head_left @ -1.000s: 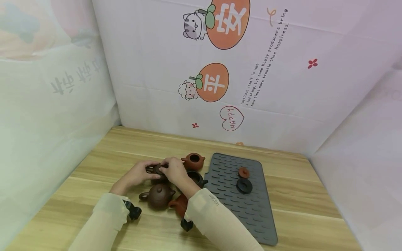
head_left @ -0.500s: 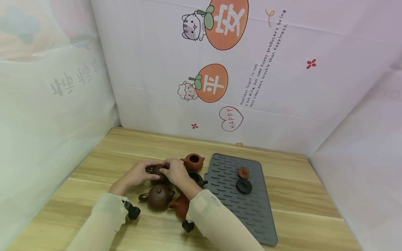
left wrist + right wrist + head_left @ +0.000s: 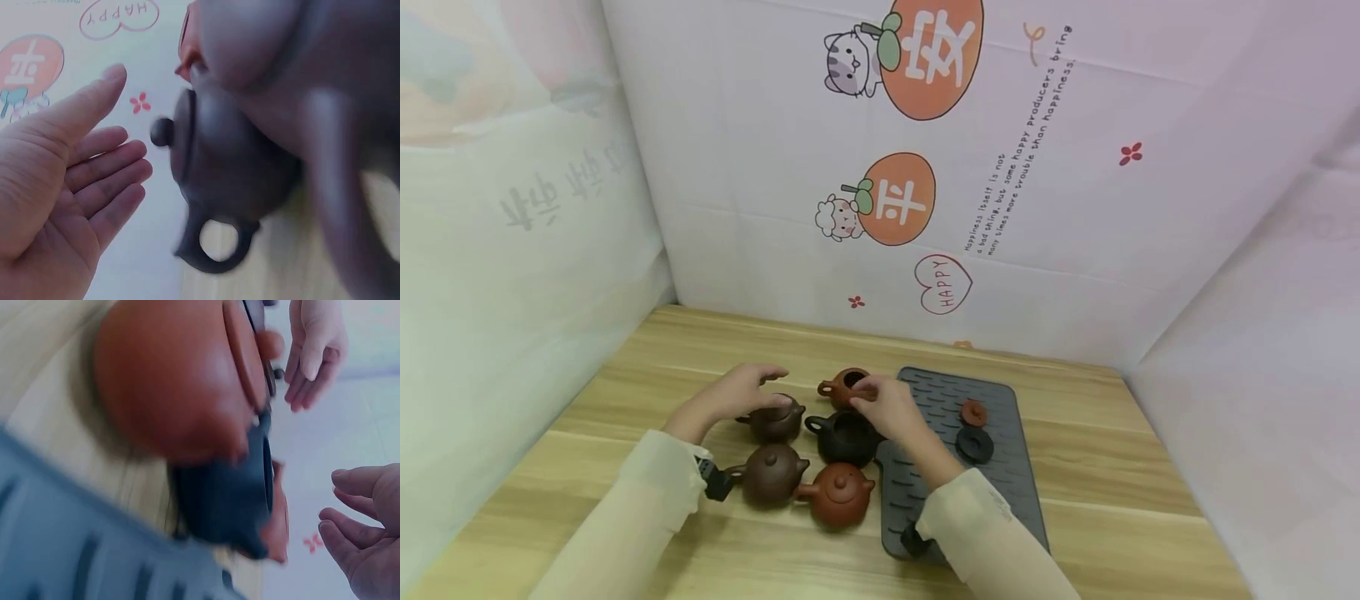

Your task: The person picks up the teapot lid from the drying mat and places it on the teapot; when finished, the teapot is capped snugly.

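The left hand hovers over the far-left dark brown teapot, fingers spread and holding nothing. In the left wrist view that teapot wears its knobbed lid, apart from the fingertips. The right hand is in the air above the lidless black teapot and near the lidless reddish teapot. In the right wrist view the right hand has loosely bent fingers with a gap before the thumb. A lidded brown teapot and a lidded orange-red teapot stand nearer the front.
A grey ridged mat lies to the right, carrying a small reddish lid and a black lid. The wooden table meets a printed cloth wall at the back.
Both hands have left the far-left brown teapot, its lid in place. The right hand has swung right toward the mat; the left has lifted slightly and spread. The head view has shifted slightly.
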